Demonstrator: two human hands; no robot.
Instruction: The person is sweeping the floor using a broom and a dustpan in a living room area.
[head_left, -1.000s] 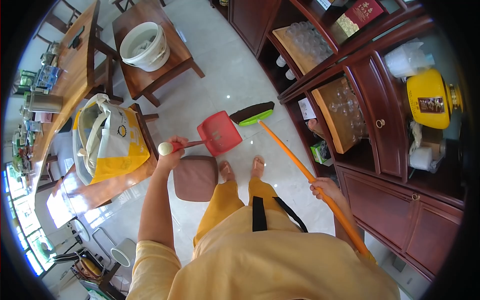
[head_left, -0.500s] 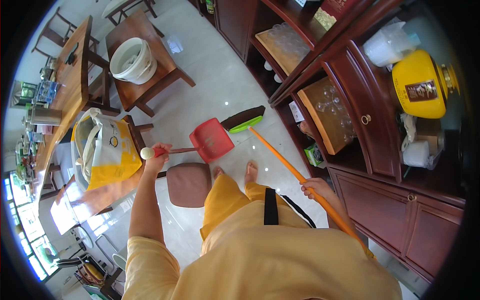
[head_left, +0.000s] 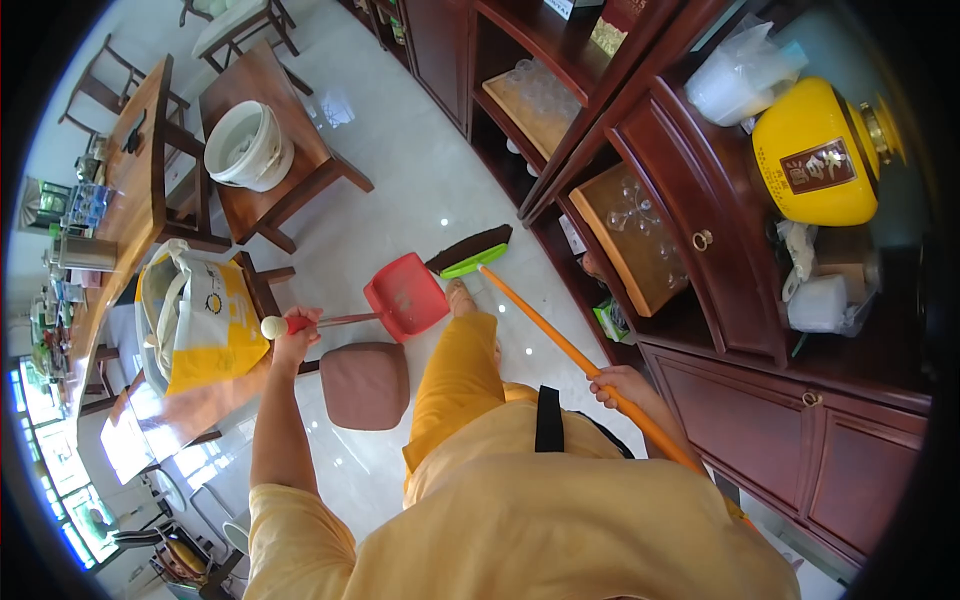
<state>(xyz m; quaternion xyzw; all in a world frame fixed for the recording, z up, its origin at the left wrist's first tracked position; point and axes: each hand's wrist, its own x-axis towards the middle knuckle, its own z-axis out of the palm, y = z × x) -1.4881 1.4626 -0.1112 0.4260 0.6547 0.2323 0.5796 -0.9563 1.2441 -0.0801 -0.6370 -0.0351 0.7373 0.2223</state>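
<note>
My left hand [head_left: 297, 332] is closed round the handle of a red dustpan [head_left: 408, 298], near the handle's pale rounded end. The pan is low over the floor with some small bits on it; whether it touches the tiles I cannot tell. In my right hand [head_left: 627, 388] is the orange pole of a broom [head_left: 476, 262], gripped partway along. Its green head with dark bristles lies just beyond the pan's far right edge. One bare foot stands close to the pan's right side.
A brown cushioned stool [head_left: 365, 386] stands near the dustpan. At left, a yellow-and-white bag [head_left: 205, 320] rests by a wooden bench, and a white bucket [head_left: 248, 146] sits on a wooden seat [head_left: 290, 205]. A dark red cabinet [head_left: 700, 240] with glasses and a yellow jar [head_left: 812, 155] lines the right.
One foot has stepped forward beside the dustpan. Pan, broom and both hands appear slightly further left and the hands a little lower in view; both grips stay the same.
</note>
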